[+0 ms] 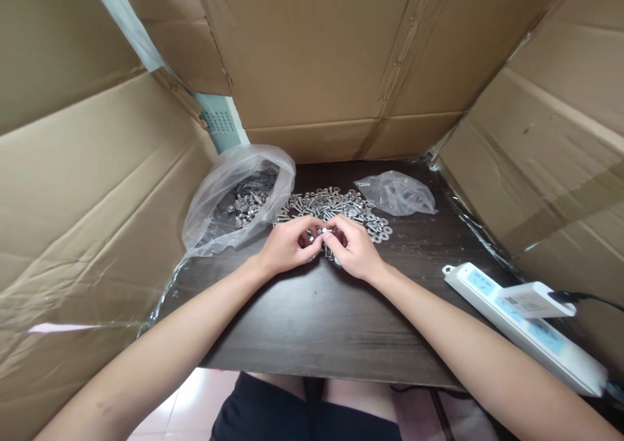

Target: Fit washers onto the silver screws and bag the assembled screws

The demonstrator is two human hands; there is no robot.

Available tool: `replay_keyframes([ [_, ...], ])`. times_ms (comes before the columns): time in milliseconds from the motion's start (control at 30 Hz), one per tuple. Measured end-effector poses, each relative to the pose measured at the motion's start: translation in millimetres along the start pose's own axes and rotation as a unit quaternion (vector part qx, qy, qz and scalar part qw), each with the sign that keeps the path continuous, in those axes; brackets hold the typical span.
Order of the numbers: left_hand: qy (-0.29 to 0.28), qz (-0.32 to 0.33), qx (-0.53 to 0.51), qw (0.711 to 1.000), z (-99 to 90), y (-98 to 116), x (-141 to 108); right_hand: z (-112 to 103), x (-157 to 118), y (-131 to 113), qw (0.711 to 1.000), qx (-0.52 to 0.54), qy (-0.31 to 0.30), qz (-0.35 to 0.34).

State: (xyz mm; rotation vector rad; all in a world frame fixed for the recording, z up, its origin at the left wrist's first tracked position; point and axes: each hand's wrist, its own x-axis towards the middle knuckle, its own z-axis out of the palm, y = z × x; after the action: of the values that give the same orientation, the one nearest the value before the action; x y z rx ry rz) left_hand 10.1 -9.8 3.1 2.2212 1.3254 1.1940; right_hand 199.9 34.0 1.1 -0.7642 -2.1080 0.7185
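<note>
My left hand (291, 244) and my right hand (354, 247) meet at the front of a pile of metal bolts, nuts and washers (331, 205). Thumbs and fingertips of both pinch a small shiny bolt (324, 231) between them, lying roughly crosswise. Whether a nut or washer sits on it is too small to tell. A few more metal pieces show just below the fingertips. Left of the pile, an open clear plastic bag (205, 214) holds many metal fasteners (247, 207).
A crumpled clear plastic bag (396, 194) lies behind the pile at the right. A white power strip (575, 360) with a plugged-in white adapter (533, 300) and black cable is on the right. Cardboard walls (312, 51) enclose the dark wooden table (312, 324) on three sides.
</note>
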Motion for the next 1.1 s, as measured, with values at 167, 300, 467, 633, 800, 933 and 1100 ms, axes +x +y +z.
replay_keyframes([
  [167,0.001,-0.001,-0.002,1.0,0.2,-0.5,-0.2,0.4,-0.3,0.0,1.0,-0.007,0.004,-0.005],
  [300,0.002,-0.006,-0.005,1.0,0.4,-0.8,0.0,0.3,0.0,-0.6,1.0,-0.012,0.004,-0.007],
  [467,0.001,-0.006,-0.005,1.0,0.1,-0.7,0.3,0.2,0.1,-1.2,1.0,-0.006,0.006,-0.008],
  [633,-0.001,-0.008,-0.009,1.0,-0.2,-0.2,-0.1,0.5,0.0,-1.2,1.0,-0.002,0.004,-0.006],
  [800,0.002,-0.01,-0.012,1.0,0.0,0.1,-0.2,0.8,0.2,-0.7,1.0,-0.001,0.002,-0.008],
  [933,-0.001,-0.009,-0.011,1.0,0.4,-0.4,-0.3,0.7,0.1,0.0,1.0,-0.003,-0.002,-0.007],
  [1100,0.001,-0.009,-0.012,1.0,0.1,0.0,-0.4,0.5,0.0,-0.2,1.0,-0.004,-0.002,-0.005],
])
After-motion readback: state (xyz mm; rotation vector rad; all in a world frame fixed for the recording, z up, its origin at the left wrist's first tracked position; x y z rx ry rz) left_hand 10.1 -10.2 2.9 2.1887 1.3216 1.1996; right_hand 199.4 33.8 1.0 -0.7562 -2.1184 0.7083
